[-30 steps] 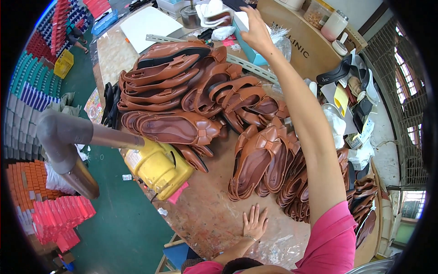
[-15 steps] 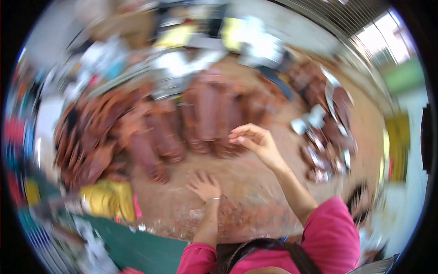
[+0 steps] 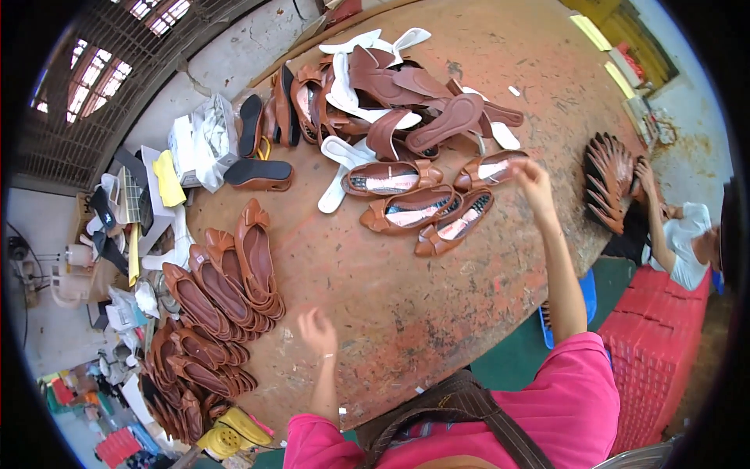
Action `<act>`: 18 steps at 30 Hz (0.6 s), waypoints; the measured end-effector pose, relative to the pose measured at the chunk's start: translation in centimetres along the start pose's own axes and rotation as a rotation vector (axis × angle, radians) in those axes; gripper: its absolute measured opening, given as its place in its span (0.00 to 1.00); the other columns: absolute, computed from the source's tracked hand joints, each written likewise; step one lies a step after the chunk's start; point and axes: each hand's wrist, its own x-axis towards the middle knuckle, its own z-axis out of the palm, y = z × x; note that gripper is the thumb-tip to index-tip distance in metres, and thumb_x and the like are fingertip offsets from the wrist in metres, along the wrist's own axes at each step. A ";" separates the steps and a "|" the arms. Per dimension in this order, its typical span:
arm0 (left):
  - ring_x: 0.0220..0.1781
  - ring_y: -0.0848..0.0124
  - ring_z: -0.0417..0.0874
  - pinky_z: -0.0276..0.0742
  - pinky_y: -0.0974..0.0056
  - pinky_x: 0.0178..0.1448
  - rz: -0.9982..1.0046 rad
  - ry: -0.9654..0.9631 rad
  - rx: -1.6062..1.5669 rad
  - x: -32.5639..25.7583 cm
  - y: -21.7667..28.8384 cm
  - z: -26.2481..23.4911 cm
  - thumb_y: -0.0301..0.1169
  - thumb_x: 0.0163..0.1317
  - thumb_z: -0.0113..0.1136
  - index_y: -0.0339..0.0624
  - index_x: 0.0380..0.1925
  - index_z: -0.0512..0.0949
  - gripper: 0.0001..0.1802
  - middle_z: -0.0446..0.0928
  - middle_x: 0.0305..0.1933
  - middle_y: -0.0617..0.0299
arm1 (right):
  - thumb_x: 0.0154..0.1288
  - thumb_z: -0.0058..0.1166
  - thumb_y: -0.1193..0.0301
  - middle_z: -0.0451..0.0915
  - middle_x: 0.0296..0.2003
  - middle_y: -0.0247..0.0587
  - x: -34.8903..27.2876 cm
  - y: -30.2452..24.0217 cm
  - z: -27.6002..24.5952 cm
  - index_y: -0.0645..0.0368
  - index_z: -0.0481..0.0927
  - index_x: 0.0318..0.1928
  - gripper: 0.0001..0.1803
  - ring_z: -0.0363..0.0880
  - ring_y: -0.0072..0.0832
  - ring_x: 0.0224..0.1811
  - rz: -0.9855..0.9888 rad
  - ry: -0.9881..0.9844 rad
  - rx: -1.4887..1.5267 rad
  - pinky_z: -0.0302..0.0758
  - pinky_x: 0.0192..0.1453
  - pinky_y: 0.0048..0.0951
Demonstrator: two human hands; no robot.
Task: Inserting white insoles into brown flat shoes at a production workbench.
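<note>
both hands were over the worn brown surface (image 3: 437,297), neither grasping anything. left hand (image 3: 319,332), lower centre-left of the frame, was raised a little above the surface with fingers loosely curled, slightly blurred, nothing in it. right hand (image 3: 533,181) was stretched out to the upper right of centre, fingers spread and released, hovering just beside the brown sandal (image 3: 491,169) with a pale insole; whether it touched it i could not tell. three more brown sandals (image 3: 422,211) lay side by side just left of and below that hand.

row of brown flat shoes (image 3: 234,273) lay at centre-left, overlapping, just left of the left hand, continuing down to the lower left edge. pile of brown uppers and white soles (image 3: 391,94) sat at top centre. black soles (image 3: 258,172) lay at upper left, near white boxes and bags. second person (image 3: 672,234) at the right edge, in a white top, held a fanned stack of brown shoe parts (image 3: 609,180). red crates (image 3: 664,352) stood at lower right.
</note>
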 end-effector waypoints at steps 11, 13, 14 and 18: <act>0.79 0.39 0.45 0.45 0.47 0.79 0.034 -0.126 -0.178 44.9 14.0 15.8 0.66 0.39 0.74 0.35 0.75 0.43 0.74 0.45 0.76 0.30 | 0.66 0.50 0.39 0.79 0.56 0.58 38.3 6.3 15.6 0.70 0.72 0.63 0.44 0.75 0.40 0.62 -0.034 -0.073 -0.186 0.70 0.65 0.37; 0.79 0.38 0.45 0.45 0.45 0.78 -0.029 -0.190 -0.083 48.8 12.9 18.4 0.70 0.34 0.72 0.42 0.76 0.39 0.78 0.45 0.76 0.30 | 0.64 0.49 0.36 0.77 0.57 0.57 40.8 5.5 18.9 0.71 0.71 0.64 0.48 0.74 0.40 0.63 -0.009 -0.322 -0.187 0.69 0.66 0.38; 0.78 0.38 0.46 0.46 0.43 0.78 -0.065 -0.219 0.057 50.2 10.7 17.9 0.71 0.33 0.72 0.45 0.77 0.39 0.78 0.45 0.76 0.30 | 0.64 0.50 0.36 0.81 0.51 0.50 39.8 6.8 23.3 0.70 0.75 0.60 0.45 0.80 0.34 0.52 0.048 -0.332 -0.018 0.75 0.55 0.33; 0.75 0.40 0.56 0.44 0.36 0.75 -0.138 -0.216 -0.026 52.9 10.8 19.3 0.65 0.35 0.72 0.52 0.75 0.52 0.68 0.53 0.74 0.36 | 0.63 0.51 0.43 0.83 0.33 0.36 43.9 6.7 23.2 0.60 0.83 0.48 0.32 0.73 0.20 0.25 -0.026 -0.394 0.114 0.59 0.19 0.26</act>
